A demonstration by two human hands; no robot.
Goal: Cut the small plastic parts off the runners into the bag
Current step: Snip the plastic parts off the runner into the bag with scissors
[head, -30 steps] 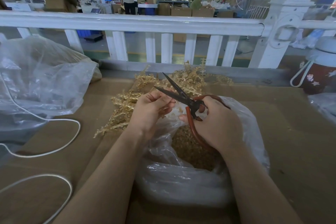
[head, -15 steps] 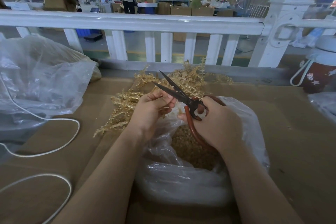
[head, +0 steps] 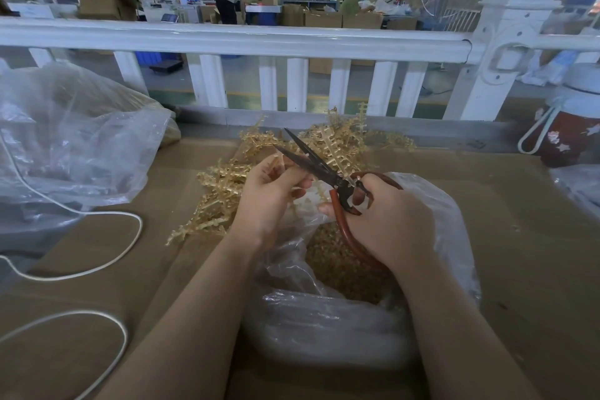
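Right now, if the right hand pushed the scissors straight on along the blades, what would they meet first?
Probably the left hand's fingertips and the runner piece pinched there, which sit at the open blades of the scissors held by the right hand. Beyond lies the runner pile. Depth is unclear.

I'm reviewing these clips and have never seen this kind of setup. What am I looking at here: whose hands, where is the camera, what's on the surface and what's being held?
There is no machine: a person wears one camera on the head, looking down at their own bare hands. The right hand holds red-handled scissors, blades open. The left hand pinches a gold plastic runner at the blades. Below the hands an open clear bag holds cut parts. More uncut runners are piled on the cardboard-covered table, with a white cord and another plastic bag on the left.
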